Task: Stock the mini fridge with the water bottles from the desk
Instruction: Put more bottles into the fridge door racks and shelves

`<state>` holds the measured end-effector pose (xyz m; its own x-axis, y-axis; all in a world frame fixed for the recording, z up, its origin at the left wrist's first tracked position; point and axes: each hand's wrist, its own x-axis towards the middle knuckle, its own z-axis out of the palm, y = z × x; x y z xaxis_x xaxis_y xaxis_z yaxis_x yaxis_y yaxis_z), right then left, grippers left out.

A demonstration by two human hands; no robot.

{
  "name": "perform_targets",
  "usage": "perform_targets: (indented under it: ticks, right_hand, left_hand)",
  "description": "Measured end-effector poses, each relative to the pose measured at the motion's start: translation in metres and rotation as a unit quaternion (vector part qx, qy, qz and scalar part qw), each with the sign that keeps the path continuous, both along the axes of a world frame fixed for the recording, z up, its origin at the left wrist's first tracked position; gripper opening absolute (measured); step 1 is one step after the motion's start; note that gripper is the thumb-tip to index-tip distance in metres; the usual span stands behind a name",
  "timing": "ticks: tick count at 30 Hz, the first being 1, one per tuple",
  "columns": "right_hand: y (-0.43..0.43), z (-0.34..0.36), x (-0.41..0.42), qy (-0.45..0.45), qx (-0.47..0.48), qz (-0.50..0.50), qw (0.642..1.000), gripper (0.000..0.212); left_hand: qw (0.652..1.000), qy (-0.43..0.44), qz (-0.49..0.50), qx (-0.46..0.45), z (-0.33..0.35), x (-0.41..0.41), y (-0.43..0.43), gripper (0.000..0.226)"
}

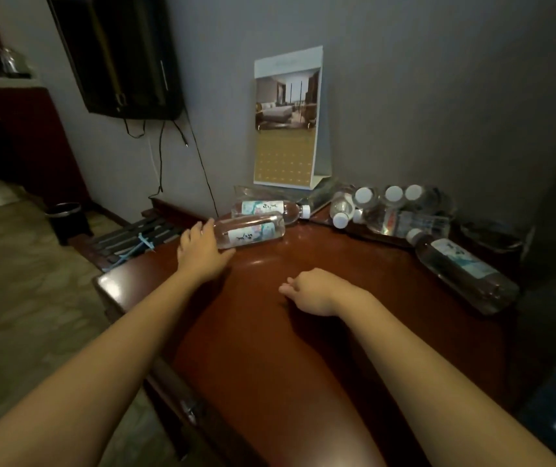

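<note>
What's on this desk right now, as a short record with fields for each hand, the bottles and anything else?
left hand: grips the end of the near bottle, which lies on the desk
right hand: loosely curled, holding nothing, mid-desk
loose bottles: second bottle lying just behind it; right bottle lying near the desk's right edge
pack: wrapped bottles by the wall
other: calendar standing against the wall
</note>
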<state>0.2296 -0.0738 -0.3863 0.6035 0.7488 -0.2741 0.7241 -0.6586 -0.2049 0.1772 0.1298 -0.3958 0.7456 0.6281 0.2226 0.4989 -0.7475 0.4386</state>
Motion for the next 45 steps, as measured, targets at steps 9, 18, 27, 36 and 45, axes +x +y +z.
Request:
perform_targets:
  ticks: [9, 18, 27, 36, 45]
  right_hand:
    - [0.004, -0.004, 0.004, 0.003, 0.023, 0.010, 1.000, 0.042]
    - [0.018, 0.001, -0.045, -0.105, -0.017, -0.039, 0.994, 0.049]
    - [-0.031, 0.001, -0.082, 0.229, 0.331, -0.149, 0.903, 0.034]
    - [-0.121, 0.031, -0.120, 0.481, 0.580, -0.280, 0.595, 0.040]
    - [-0.214, 0.045, -0.173, 0.415, 0.586, -0.213, 0.662, 0.092]
  left_hand:
    - [0.998, 0.049, 0.012, 0.046, -0.006, 0.014, 0.006, 0.066]
    - [0.989, 0.053, -0.089, 0.106, -0.009, -0.061, -0.031, 0.053]
    - [0.985, 0.057, -0.157, 0.039, -0.008, -0.135, -0.065, 0.048]
    - [0.952, -0.109, -0.285, 0.018, 0.059, -0.164, -0.129, 0.047]
    - [0.867, -0.283, -0.392, 0.123, 0.166, -0.178, -0.253, 0.031]
